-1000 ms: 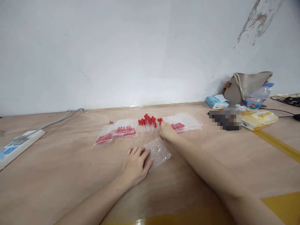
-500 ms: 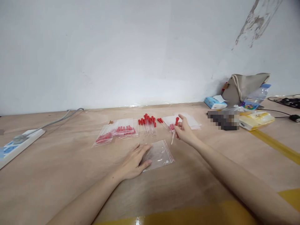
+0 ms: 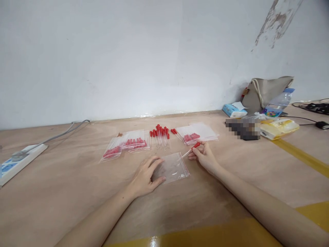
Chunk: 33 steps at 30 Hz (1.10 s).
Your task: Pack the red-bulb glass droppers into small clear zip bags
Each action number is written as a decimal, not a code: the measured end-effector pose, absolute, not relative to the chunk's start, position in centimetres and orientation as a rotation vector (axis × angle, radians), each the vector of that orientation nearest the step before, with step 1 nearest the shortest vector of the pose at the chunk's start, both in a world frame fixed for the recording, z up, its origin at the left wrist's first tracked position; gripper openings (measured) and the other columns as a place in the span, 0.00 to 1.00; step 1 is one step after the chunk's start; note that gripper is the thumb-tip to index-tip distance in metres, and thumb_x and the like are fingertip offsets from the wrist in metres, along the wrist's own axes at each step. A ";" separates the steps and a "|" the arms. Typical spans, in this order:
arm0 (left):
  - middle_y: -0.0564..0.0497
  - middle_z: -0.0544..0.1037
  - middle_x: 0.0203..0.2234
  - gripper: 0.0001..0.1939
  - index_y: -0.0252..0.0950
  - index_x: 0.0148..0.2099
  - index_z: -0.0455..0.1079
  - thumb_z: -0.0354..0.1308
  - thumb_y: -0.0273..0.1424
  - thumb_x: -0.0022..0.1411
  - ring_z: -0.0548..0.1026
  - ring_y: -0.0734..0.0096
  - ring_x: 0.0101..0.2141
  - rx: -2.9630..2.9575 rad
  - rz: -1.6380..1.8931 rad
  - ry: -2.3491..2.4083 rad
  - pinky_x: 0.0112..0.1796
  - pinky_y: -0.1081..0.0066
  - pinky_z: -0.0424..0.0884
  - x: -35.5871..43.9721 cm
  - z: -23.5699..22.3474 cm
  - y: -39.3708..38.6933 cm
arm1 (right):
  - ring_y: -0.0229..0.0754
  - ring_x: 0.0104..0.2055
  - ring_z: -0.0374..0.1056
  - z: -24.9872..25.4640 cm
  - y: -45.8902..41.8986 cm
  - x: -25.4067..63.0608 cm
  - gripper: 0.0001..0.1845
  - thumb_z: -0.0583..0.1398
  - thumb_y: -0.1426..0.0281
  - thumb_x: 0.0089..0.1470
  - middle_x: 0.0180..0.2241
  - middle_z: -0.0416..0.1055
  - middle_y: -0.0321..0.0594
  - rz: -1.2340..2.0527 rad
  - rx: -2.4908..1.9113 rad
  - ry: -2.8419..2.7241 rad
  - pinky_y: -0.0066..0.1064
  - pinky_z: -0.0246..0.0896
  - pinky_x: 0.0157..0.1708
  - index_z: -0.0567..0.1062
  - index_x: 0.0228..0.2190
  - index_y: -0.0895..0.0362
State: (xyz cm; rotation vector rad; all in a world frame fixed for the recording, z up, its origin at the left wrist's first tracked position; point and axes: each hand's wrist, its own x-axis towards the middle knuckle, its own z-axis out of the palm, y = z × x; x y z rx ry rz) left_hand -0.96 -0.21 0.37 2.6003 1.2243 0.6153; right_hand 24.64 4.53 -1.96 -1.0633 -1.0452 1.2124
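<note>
My left hand [image 3: 149, 175] rests with fingers spread on the left part of a clear zip bag [image 3: 174, 167] lying flat on the table. Its red-striped zip edge faces right. My right hand [image 3: 204, 157] pinches a dropper [image 3: 195, 145] with a red rubber bulb; its thin clear tube points left, the tip at the bag's upper right corner. Behind the bag lies a bunch of loose red-bulbed droppers [image 3: 159, 132], with a couple more droppers [image 3: 174, 131] to their right. Beyond my right hand, red bulbs [image 3: 191, 137] show at the stack of zip bags [image 3: 205, 130].
Filled zip bags [image 3: 136, 139] with red bulbs lie at the left, one more filled bag [image 3: 111, 152] beside them. A power strip [image 3: 25, 161] is at far left. Tissue packs [image 3: 233, 110], a grey bag [image 3: 264, 92] and a yellow pack [image 3: 279, 128] stand at right.
My right hand has come down and toward the clear bag, and the dropper has tilted from near upright to pointing left. My left hand stays on the bag, its fingers slightly more curled.
</note>
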 end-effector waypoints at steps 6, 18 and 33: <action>0.48 0.71 0.47 0.25 0.39 0.58 0.52 0.51 0.36 0.60 0.67 0.62 0.49 2.551 0.665 1.210 0.55 0.54 0.53 -1.2 0.3 0.2 | 0.34 0.25 0.69 -0.7 4.0 27.3 0.21 0.63 0.60 0.42 0.28 0.72 0.36 1.568 -1.137 -1.410 0.29 0.65 0.27 0.60 0.32 0.55; 0.46 0.65 0.53 0.29 0.39 0.59 0.52 0.54 0.40 0.58 0.63 0.60 0.52 2.643 0.526 1.092 0.57 0.52 0.46 -1.3 0.3 0.5 | 0.29 0.21 0.53 -0.9 3.6 26.3 0.13 0.64 0.62 0.42 0.22 0.62 0.32 1.036 -1.047 -1.971 0.23 0.46 0.19 0.72 0.28 0.59; 0.47 0.66 0.52 0.27 0.40 0.57 0.58 0.57 0.40 0.56 0.64 0.60 0.52 2.532 0.602 1.050 0.54 0.57 0.56 -1.8 0.7 0.6 | 0.34 0.28 0.66 -1.4 3.5 25.4 0.15 0.65 0.63 0.40 0.26 0.70 0.36 1.592 -0.854 -1.702 0.28 0.60 0.31 0.69 0.27 0.60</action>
